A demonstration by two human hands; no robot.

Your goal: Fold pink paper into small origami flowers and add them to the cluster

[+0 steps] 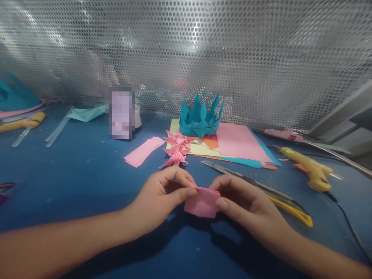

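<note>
Both hands hold a small folded piece of pink paper (202, 203) above the blue table. My left hand (164, 193) pinches its upper left corner between thumb and fingers. On the other side, my right hand (247, 201) grips the right edge, thumb in front and fingers behind. Just beyond the hands lie folded pink paper flowers (178, 149) with pointed petals. To their left is a small stack of pink paper strips (144, 152). A utility knife (279, 197) with a yellow loop end lies partly behind my right hand, its blade pointing left.
A teal folded-paper crown (200, 118) stands on coloured paper sheets (244, 143). Yellow glue guns lie at right (310, 168) and far left (31, 121), the right one trailing a cord. Clear glue sticks (59, 126) and a blurred-out upright panel (121, 114) are left. Perforated metal (186, 50) closes the back.
</note>
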